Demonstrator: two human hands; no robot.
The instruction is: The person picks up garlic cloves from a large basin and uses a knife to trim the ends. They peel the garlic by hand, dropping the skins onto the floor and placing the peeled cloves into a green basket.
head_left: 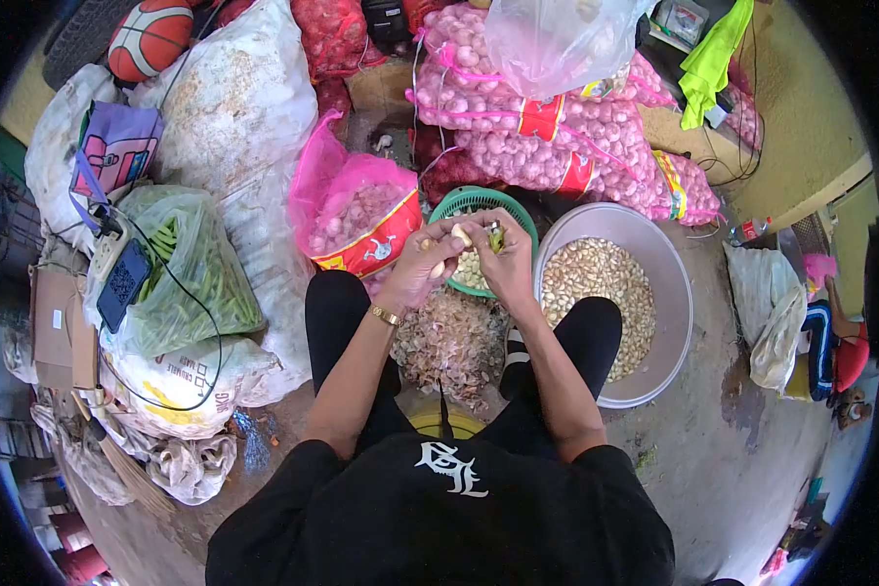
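Note:
My left hand (422,266) is closed around garlic cloves; one pale clove (461,235) sits at its fingertips, and another (437,271) shows lower in the fingers. Close beside it, my right hand (509,266) pinches a small yellow-green object (496,237), whose kind I cannot make out. Both hands are over a green plastic basket (530,227) holding pale cloves. To the right stands a large grey basin (687,305) with many cloves (601,278) in it. Papery garlic skins (449,344) lie heaped on the floor between my legs.
An opened pink mesh bag of garlic (356,210) stands ahead on the left, with full mesh bags (557,137) stacked behind. White sacks (234,127) and a plastic bag of green pods (200,264) are at left. Another person (850,356) is at far right.

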